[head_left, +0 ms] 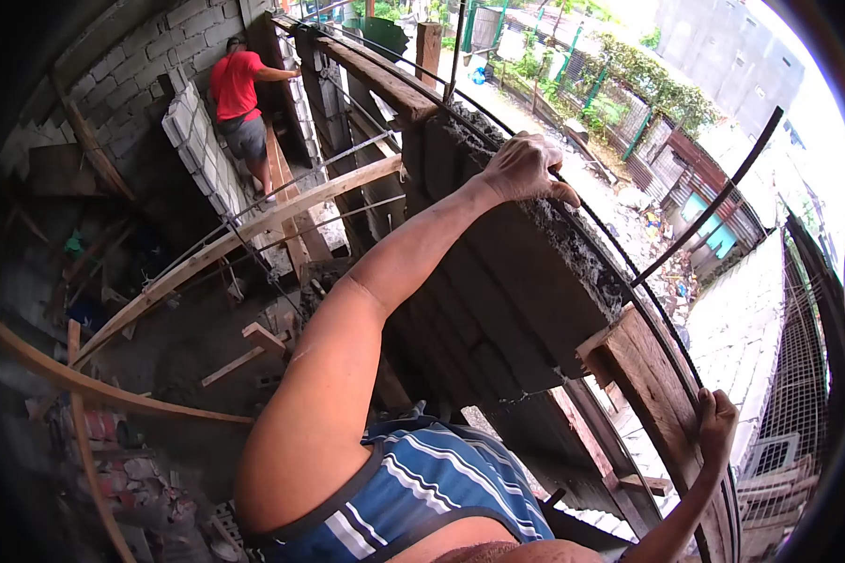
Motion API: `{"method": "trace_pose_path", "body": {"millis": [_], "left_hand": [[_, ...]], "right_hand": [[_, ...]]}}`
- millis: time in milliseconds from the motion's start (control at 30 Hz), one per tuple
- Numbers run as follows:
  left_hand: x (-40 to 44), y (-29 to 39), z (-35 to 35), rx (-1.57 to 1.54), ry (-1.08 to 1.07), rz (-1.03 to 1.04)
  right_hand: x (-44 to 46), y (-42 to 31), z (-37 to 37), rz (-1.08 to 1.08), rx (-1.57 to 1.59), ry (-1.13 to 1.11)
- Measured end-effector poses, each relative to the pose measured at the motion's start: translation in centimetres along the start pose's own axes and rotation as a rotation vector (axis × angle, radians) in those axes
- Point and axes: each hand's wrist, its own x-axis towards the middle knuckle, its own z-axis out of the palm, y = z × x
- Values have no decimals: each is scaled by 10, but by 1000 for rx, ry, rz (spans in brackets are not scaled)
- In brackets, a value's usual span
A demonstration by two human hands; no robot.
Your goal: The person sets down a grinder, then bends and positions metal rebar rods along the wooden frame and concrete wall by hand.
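Note:
My left hand (526, 169) is closed at the top of a grey concrete wall section (498, 300), its fingers curled round a long dark steel bar (610, 249). The bar runs along the rough upper edge of the wall and bends down towards the lower right. Lower down the same bar, my right hand (718, 422) is shut on it, beside a wooden board (643, 385). Part of each hand's grip is hidden behind the fingers. Another dark rod (714, 197) slants up and outward from the wall top.
A co-worker in a red shirt (235, 84) stands among concrete blocks (202, 155), one arm reaching to the wall frame. A long timber brace (225, 246) crosses the room at left. Outside lie rubble and a metal fence (643, 169). Bags (141, 479) are piled below left.

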Motion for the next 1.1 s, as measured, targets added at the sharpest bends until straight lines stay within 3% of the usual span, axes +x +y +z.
{"method": "trace_pose_path", "body": {"millis": [767, 900, 967, 1000, 1033, 1067, 1100], "left_hand": [[0, -2, 4, -56, 22, -26], [0, 2, 3, 7, -6, -31], [0, 1, 2, 5, -148, -149], [2, 12, -6, 8, -203, -258], [-6, -18, 18, 62, -134, -28], [6, 21, -3, -147, -229, -391], [-3, -3, 16, -146, -170, -209]], "right_hand": [[2, 9, 1, 28, 54, -29], [1, -4, -3, 52, -62, -1], [1, -17, -5, 27, -219, 26], [1, 32, 7, -341, -450, 178], [6, 11, -2, -222, -517, -44], [0, -49, -11, 349, -155, -75], [-2, -54, -14, 434, -82, -129]]}}
